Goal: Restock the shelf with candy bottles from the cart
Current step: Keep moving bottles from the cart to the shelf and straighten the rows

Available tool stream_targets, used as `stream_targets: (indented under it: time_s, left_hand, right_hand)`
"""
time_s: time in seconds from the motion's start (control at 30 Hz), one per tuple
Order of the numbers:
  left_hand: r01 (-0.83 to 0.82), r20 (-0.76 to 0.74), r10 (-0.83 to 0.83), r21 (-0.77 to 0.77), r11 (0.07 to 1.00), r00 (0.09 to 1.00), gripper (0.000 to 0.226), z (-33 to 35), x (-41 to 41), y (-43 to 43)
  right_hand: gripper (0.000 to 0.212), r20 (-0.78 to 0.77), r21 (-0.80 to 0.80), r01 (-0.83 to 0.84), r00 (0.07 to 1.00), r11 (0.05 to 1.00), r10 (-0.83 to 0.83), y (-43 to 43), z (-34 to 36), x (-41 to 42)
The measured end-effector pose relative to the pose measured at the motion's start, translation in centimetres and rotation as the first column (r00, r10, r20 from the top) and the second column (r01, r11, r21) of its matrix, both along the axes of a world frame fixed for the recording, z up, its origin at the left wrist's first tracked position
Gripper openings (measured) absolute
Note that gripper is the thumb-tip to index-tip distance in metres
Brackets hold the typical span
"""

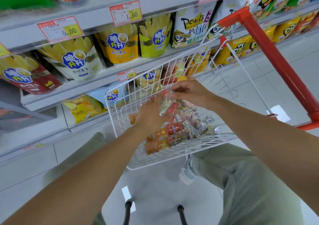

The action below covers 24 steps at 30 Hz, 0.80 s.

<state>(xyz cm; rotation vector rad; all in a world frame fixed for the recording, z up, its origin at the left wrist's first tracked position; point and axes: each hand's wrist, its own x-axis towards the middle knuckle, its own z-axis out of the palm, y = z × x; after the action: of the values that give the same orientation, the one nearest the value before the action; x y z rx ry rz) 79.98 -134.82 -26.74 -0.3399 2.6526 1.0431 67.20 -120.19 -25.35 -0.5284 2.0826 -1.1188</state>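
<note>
Both my hands are inside the white wire cart basket [172,162]. My left hand [151,114] holds several candy bottles bunched together; a clear bottle with pale candies [164,104] and an orange-capped one show between the hands. My right hand [191,91] pinches the top of that clear bottle. More candy bottles [172,135] lie on the basket floor, some orange-labelled, some clear with silver caps. The shelf [82,88] stands to the left and behind the cart.
The shelf rows hold chip bags [120,43] with red-and-yellow price tags [60,28] on their edges. The cart's red handle [276,60] runs up on the right. My knees in green trousers flank the cart over a white tiled floor.
</note>
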Motion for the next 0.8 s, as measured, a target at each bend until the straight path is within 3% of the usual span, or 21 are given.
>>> stream_targets:
  time_s: [0.1,0.2,0.27,0.4,0.6,0.8]
  left_hand:
    - [-0.032,0.042,0.033,-0.021,0.999,0.999,0.052,-0.8,-0.7,0.3]
    - [-0.080,0.097,0.087,-0.070,0.994,0.991,0.062,-1.6,-0.9,-0.1]
    - [-0.143,0.107,0.151,-0.079,0.987,0.983,0.064,-2.3,-1.0,-0.4]
    - [-0.160,0.114,0.173,-0.115,0.980,0.978,0.059,-3.1,-1.6,-0.6]
    - [-0.168,0.123,0.183,-0.125,0.978,0.975,0.054,-4.3,-2.2,-0.3]
    - [-0.182,0.128,0.193,-0.099,0.978,0.973,0.052,-4.4,-2.0,-0.9]
  right_hand:
    - [0.023,0.038,0.004,-0.028,0.999,1.000,0.027,0.7,-0.4,-0.1]
    - [0.031,-0.194,0.225,0.063,0.981,0.972,-0.019,2.0,-2.5,-1.1]
    - [0.035,-0.324,0.413,0.075,0.943,0.907,0.070,2.9,-4.3,-1.8]
    - [0.053,-0.179,0.691,-0.160,0.907,0.705,0.382,3.2,-7.2,-2.1]
    - [0.065,-0.119,0.845,-0.225,0.806,0.485,0.580,2.5,-10.2,-1.4]
    - [0.058,-0.274,0.857,-0.126,0.711,0.500,0.648,2.2,-10.1,-1.8]
